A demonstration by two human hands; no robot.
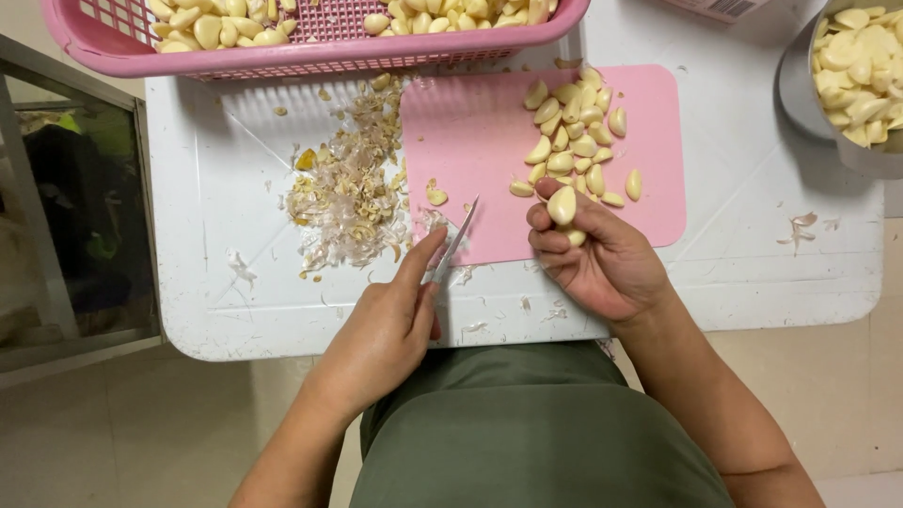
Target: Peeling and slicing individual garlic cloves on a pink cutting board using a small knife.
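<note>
White and scuffed, the desk [752,273] fills the upper part of the view, with pale floor tiles below it and a dark glass panel off its left edge. A garlic clove [562,204] sits pinched at the fingertips of the right hand [602,259], just over the near edge of the pink cutting board [470,141]; another clove seems tucked under the curled fingers. The left hand [390,325] is closed around a small knife [456,246], forefinger laid along its back, blade tip resting on the board's near left part.

As a judgement, trimming goes best with the clove held steady at its sides, fingertips kept back from the end to be cut, and the blade brought in short and controlled over the board rather than in the air.

Beyond the clove, a loose pile of cloves [578,132] lies in the middle of the board. Left of the board, papery skins [348,188] are heaped on the desk. A pink basket [310,52] of cloves stands at the far edge, and a metal bowl [800,94] of cloves at the far right corner
</note>
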